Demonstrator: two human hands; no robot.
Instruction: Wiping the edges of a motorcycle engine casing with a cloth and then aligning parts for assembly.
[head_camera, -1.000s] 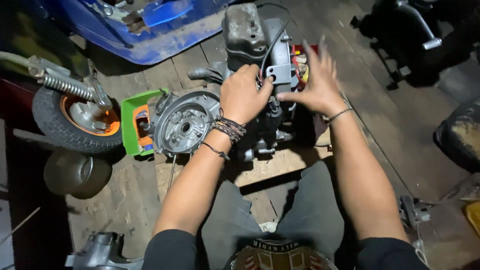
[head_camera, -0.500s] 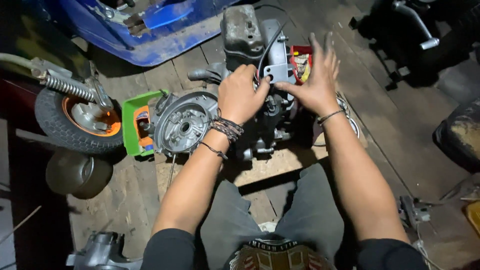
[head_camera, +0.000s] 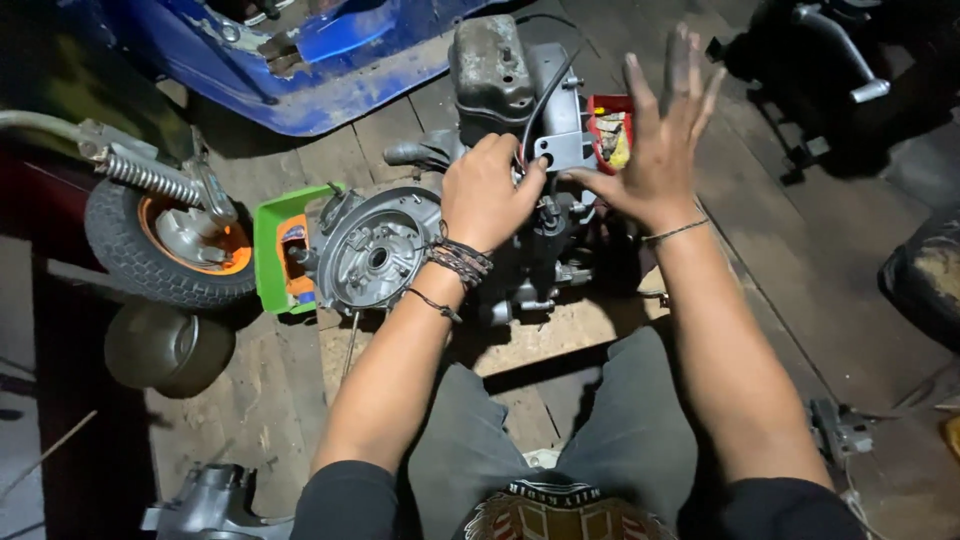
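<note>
A grey scooter engine (head_camera: 380, 250) lies on a wooden board in front of my knees, its round open casing facing left. My left hand (head_camera: 485, 195) is curled over the top middle of the engine, fingers closed on a part beside a black cable (head_camera: 545, 95). My right hand (head_camera: 655, 140) hovers just to the right with fingers spread wide, thumb near the engine's top bracket, holding nothing. Behind it sits a small red tray (head_camera: 610, 135) with small parts.
A small wheel with an orange hub and a spring shock (head_camera: 165, 235) lies at left, next to a green box (head_camera: 275, 245). A blue scooter body panel (head_camera: 330, 50) is at the back. A dark round can (head_camera: 160, 345) and metal parts lie on the plank floor.
My right hand has lifted off the engine and opened, fingers spreading upward. My left hand stays gripping the engine's top.
</note>
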